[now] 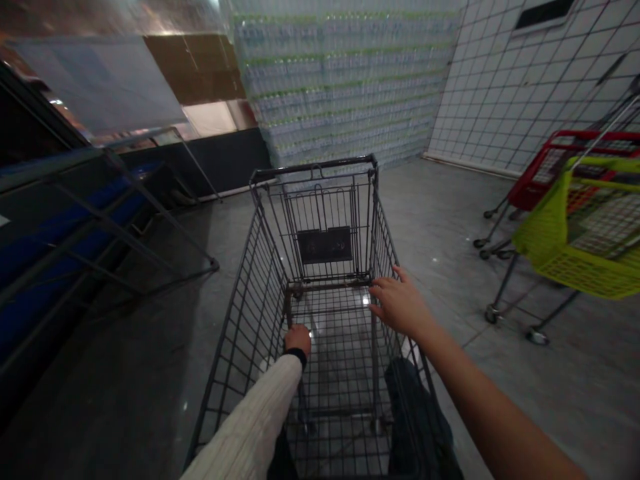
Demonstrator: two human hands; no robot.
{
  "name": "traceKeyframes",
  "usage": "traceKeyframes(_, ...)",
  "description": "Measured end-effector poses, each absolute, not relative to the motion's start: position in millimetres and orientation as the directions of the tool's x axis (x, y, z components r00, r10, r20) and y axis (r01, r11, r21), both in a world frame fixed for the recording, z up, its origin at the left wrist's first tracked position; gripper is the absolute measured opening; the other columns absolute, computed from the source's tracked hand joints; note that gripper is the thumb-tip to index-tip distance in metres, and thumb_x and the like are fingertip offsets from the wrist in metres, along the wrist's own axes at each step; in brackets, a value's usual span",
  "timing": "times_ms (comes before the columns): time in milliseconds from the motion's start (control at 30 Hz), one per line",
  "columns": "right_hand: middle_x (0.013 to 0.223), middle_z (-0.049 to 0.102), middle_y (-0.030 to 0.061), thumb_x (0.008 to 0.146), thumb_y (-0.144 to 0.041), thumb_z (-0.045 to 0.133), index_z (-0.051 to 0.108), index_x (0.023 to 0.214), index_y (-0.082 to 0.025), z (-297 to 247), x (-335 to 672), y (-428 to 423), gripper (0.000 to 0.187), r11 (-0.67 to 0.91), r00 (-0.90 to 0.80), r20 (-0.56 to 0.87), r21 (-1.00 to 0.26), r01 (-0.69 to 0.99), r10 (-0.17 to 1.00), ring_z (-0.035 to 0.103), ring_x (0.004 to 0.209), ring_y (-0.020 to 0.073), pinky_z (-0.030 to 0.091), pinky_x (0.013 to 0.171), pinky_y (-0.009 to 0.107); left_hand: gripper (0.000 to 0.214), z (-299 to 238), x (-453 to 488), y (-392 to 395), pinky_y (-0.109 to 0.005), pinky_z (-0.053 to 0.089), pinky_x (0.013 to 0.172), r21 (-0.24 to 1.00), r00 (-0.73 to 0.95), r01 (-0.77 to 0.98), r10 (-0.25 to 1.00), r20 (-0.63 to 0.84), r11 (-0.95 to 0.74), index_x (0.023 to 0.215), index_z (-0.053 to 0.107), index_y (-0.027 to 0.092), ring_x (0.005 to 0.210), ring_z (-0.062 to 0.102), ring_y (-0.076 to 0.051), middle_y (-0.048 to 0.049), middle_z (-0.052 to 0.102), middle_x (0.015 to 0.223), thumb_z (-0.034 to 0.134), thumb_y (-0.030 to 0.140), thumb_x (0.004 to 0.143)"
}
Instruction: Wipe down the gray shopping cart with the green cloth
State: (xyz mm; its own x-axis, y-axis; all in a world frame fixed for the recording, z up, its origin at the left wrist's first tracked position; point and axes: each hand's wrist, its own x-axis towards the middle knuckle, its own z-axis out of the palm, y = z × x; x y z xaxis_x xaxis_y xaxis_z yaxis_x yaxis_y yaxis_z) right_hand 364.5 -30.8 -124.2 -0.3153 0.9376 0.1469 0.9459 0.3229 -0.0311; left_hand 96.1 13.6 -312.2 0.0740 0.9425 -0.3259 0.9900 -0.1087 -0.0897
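Beneath the right fingers [385, 283], the wire shopping cart [330, 287]

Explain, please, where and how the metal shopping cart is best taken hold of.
Probably by the dark crossbar of the shopping cart, palms down, from the far end: it runs across the full width at the top, and nothing lies over it.
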Motion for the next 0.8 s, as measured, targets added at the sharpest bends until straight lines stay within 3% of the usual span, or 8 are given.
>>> traceKeyframes(67, 0.107, 0.069, 0.0089, 0.085, -0.032, 0.062, 0.070, 0.095, -0.018, -122.6, 364.9, -31.4, 0.019, 0.317, -0.312, 0.130, -0.021, 0.948, 0.941, 0.062, 0.106, 0.0239, 0.016, 0.115, 0.049, 0.037, -316.8, 130.6, -0.1, -0.041, 0.046, 0.087, -0.050, 0.101, 0.991, 0.936, -0.336, -0.125, 0.118, 0.051, 0.007, 0.106, 0.055, -0.029, -0.0216, 0.054, 0.115, 0.044, 0.006, 0.082)
traceKeyframes(167, 0.106, 0.070, 0.0083, 0.085, -0.032, 0.061, 0.070, 0.096, -0.019, -121.6, 367.0, -32.3, 0.019, 0.315, -0.312, 0.107, -0.011, 0.949, 0.944, 0.062, 0.105, 0.0237, 0.016, 0.115, 0.048, 0.046, -324.6, 189.6, -33.2, -0.036, 0.045, 0.092, 0.088, 0.300, 0.954, 0.884, -0.358, -0.288, 0.125, 0.047, 0.009, 0.111, 0.053, -0.025, -0.0192, 0.051, 0.123, 0.047, 0.005, 0.079)
traceKeyframes(267, 0.105, 0.070, 0.0079, 0.087, -0.033, 0.059, 0.070, 0.099, -0.019, -121.7, 371.0, -33.3, 0.022, 0.317, -0.315, 0.089, -0.010, 0.948, 0.945, 0.062, 0.105, 0.0235, 0.014, 0.115, 0.048, 0.052, -327.3, 224.7, -66.6, -0.030, 0.043, 0.096, 0.254, 0.555, 0.832, 0.742, -0.376, -0.494, 0.127, 0.047, 0.020, 0.111, 0.052, -0.019, -0.0096, 0.053, 0.124, 0.053, 0.007, 0.077)
traceKeyframes(367, 0.107, 0.070, 0.0084, 0.088, -0.033, 0.057, 0.070, 0.100, -0.019, -121.6, 374.4, -34.3, 0.023, 0.318, -0.316, 0.074, -0.011, 0.948, 0.946, 0.062, 0.106, 0.0233, 0.012, 0.115, 0.047, 0.049, -320.8, 216.0, -75.5, -0.036, 0.041, 0.100, 0.330, 0.750, 0.660, 0.564, -0.345, -0.675, 0.124, 0.050, 0.027, 0.115, 0.050, -0.021, -0.0061, 0.053, 0.124, 0.053, 0.009, 0.079)
traceKeyframes(433, 0.108, 0.070, 0.0088, 0.088, -0.033, 0.057, 0.070, 0.100, -0.018, -120.5, 374.9, -34.9, 0.023, 0.320, -0.318, 0.066, -0.010, 0.947, 0.946, 0.062, 0.106, 0.0235, 0.011, 0.115, 0.048, 0.048, -312.0, 188.7, -64.4, -0.041, 0.043, 0.098, 0.262, 0.736, 0.669, 0.569, -0.367, -0.696, 0.126, 0.048, 0.026, 0.115, 0.051, -0.024, -0.0088, 0.053, 0.125, 0.047, 0.008, 0.082)
traceKeyframes(500, 0.107, 0.070, 0.0089, 0.087, -0.033, 0.057, 0.070, 0.099, -0.018, -119.1, 373.7, -35.3, 0.022, 0.327, -0.326, 0.054, -0.007, 0.945, 0.944, 0.062, 0.106, 0.0237, 0.011, 0.115, 0.048, 0.049, -302.1, 153.8, -47.5, -0.043, 0.047, 0.092, 0.131, 0.574, 0.802, 0.691, -0.440, -0.583, 0.129, 0.046, 0.021, 0.112, 0.055, -0.026, -0.0134, 0.053, 0.124, 0.042, 0.006, 0.082)
traceKeyframes(600, 0.105, 0.070, 0.0086, 0.088, -0.033, 0.056, 0.070, 0.096, -0.018, -117.7, 370.2, -34.9, 0.022, 0.345, -0.345, 0.036, 0.002, 0.939, 0.938, 0.062, 0.106, 0.0236, 0.011, 0.114, 0.050, 0.048, -291.1, 113.4, -32.2, -0.047, 0.051, 0.083, 0.038, 0.439, 0.873, 0.751, -0.494, -0.486, 0.127, 0.047, 0.011, 0.106, 0.059, -0.031, -0.0221, 0.055, 0.118, 0.047, 0.008, 0.079)
traceKeyframes(800, 0.105, 0.071, 0.0070, 0.089, -0.034, 0.053, 0.071, 0.098, -0.020, -117.2, 366.5, -33.8, 0.024, 0.354, -0.352, 0.059, -0.027, 0.935, 0.934, 0.062, 0.107, 0.0235, 0.012, 0.114, 0.052, 0.055, -292.1, 154.8, -78.8, -0.042, 0.053, 0.081, 0.143, 0.541, 0.805, 0.614, -0.574, -0.576, 0.119, 0.051, 0.007, 0.103, 0.063, -0.032, -0.0238, 0.059, 0.114, 0.063, 0.009, 0.065)
